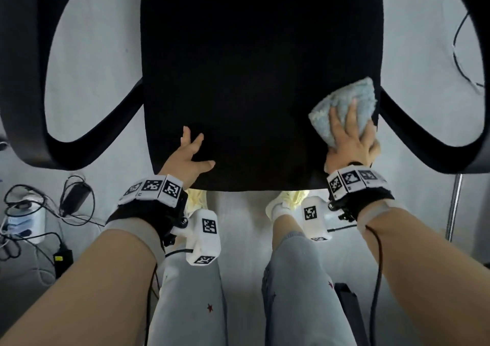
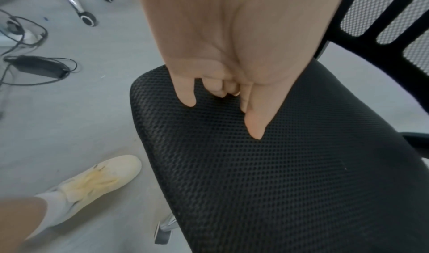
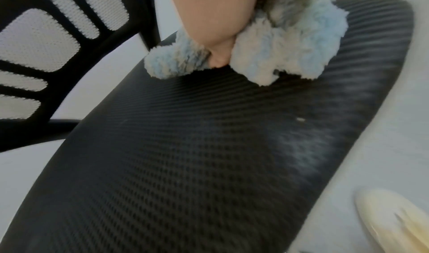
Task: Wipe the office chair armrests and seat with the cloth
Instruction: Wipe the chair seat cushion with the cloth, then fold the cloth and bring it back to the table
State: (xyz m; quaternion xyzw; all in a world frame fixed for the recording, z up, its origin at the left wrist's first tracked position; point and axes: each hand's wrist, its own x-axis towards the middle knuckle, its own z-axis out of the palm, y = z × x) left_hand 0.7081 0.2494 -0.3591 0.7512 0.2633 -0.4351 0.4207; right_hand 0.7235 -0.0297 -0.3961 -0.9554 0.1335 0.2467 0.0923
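Note:
The black mesh chair seat fills the middle of the head view, between a black left armrest and right armrest. My left hand rests on the seat's front left corner with fingers spread and holds nothing. In the left wrist view that hand hovers low over the seat. My right hand presses a fluffy light-blue cloth onto the seat's right edge. In the right wrist view the cloth bunches around my thumb on the seat.
Cables and a black power adapter lie on the grey floor at the left, beside a white power strip. The mesh backrest rises behind the seat. Another chair's wheels stand to the left. My pale shoes sit under the seat's front edge.

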